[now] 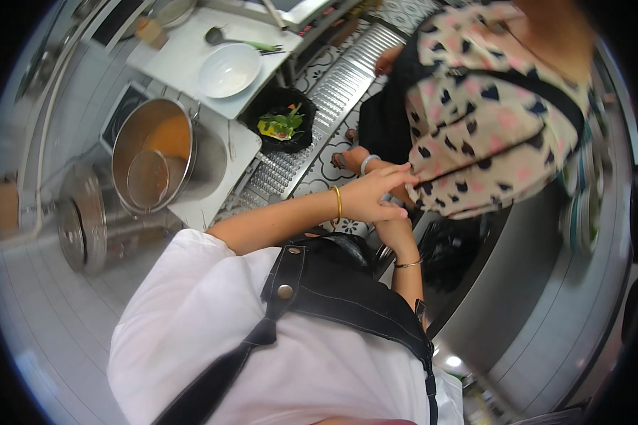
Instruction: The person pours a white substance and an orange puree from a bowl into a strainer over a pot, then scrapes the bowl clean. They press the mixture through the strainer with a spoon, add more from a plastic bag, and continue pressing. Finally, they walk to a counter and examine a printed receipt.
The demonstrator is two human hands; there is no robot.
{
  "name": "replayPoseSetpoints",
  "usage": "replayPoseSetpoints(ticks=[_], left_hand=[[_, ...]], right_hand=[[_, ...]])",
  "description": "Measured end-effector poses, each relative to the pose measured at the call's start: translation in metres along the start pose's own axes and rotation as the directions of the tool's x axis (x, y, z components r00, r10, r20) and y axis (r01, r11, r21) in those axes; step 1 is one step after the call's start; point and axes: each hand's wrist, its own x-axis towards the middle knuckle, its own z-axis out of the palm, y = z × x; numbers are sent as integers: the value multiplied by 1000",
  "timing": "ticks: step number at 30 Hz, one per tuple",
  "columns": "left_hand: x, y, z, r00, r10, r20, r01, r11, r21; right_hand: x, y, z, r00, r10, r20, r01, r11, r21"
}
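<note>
My left hand [369,199], with a gold bangle [335,203] at the wrist, reaches across my front. Its fingers are extended and apart, the tips at the lower edge of another person's heart-print garment [473,127]; whether they touch the cloth is unclear. Nothing shows in this hand. Just below it is my right hand [396,232], its fingers partly covered by the left hand. A thin bracelet [407,263] circles that wrist. I cannot tell whether the right hand holds anything. A black apron [345,308] covers part of my white shirt.
At left stands a large metal pot [153,154] with orange-brown liquid. A white bowl [229,70] and a ladle [215,36] lie on a white counter [175,64]. Beside it, a black-lined bin [282,121] holds greens. The other person's arm wears a white bangle [369,162]. Stacked dishes [582,220] stand at right.
</note>
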Motion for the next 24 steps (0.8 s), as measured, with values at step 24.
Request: replayPoseSetpoints(ticks=[24], left_hand=[[-131,-129,-105,926,-327,-187,293,938,-186]], right_hand=[[79,155,-28,921,-215,-325,73,915,-398]])
